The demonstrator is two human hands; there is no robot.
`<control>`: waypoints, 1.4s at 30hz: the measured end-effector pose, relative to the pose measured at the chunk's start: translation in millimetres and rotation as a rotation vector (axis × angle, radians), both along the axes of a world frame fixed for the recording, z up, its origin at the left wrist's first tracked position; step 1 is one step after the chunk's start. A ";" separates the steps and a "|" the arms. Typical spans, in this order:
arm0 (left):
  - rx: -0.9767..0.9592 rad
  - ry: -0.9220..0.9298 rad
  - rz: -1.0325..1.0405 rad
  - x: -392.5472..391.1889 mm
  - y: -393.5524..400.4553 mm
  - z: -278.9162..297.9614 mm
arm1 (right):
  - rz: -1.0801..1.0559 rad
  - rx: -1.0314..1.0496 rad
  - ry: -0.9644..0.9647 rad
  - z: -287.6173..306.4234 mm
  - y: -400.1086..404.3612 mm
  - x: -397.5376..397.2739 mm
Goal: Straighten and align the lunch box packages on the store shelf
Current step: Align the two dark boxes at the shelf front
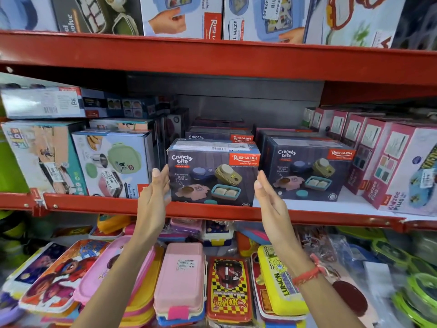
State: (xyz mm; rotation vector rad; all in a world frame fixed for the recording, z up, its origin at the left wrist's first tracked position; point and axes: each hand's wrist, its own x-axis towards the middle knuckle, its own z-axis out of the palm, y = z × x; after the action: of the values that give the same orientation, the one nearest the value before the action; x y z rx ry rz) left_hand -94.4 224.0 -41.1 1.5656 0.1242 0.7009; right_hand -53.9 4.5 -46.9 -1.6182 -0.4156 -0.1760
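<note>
Shelf (212, 210) — box (212, 176) between fingers (157, 178)

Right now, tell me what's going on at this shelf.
A person stands at a red store shelf, both hands flat against the ends of a dark lunch box package. The left hand is at its left end, the right hand at its right. A matching package sits beside it, set slightly further back. Loose lunch boxes fill the shelf below.

Bright, even shop light. Dark shadow under upper red shelf (212, 60), deep at back. Crunchy Bite box (212, 171) below shelf sharp. Edges bend outward, boxes far left and right of it blurry, stretched.
</note>
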 end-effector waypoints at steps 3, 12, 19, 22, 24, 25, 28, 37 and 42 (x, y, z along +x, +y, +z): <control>0.058 -0.070 0.229 -0.5 -12.5 0.1 | -0.002 0.053 0.009 1.6 -10.3 7.6; 0.162 -0.311 0.080 28.3 -129.2 18.9 | -0.232 0.346 -0.016 15.1 -100.7 55.9; 0.136 0.073 -0.237 68.4 -203.6 11.6 | -0.463 0.104 0.036 13.0 -166.9 114.1; 0.014 0.155 -0.320 82.0 -211.9 22.1 | -0.172 0.133 0.146 11.1 -176.0 128.6; -0.038 0.185 -0.363 81.1 -216.6 32.2 | -0.040 0.152 0.185 3.7 -181.6 134.2; -0.039 0.179 -0.358 81.3 -217.4 33.2 | -0.004 0.160 0.175 2.3 -184.3 133.1; -0.039 0.151 -0.295 79.5 -213.1 26.2 | 0.028 0.181 0.172 13.9 -187.4 111.2; -0.038 0.078 -0.297 49.3 -215.7 24.1 | 0.098 0.124 0.139 21.4 -205.4 72.4; -0.062 0.035 -0.261 45.7 -219.9 10.0 | 0.051 0.056 0.124 6.0 -210.1 73.5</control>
State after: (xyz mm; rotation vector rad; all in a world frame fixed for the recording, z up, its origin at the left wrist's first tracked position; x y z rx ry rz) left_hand -48.7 4.1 -31.1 1.5019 -0.0326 0.4605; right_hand 19.6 -205.5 -40.9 -1.5527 -0.3530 -0.0481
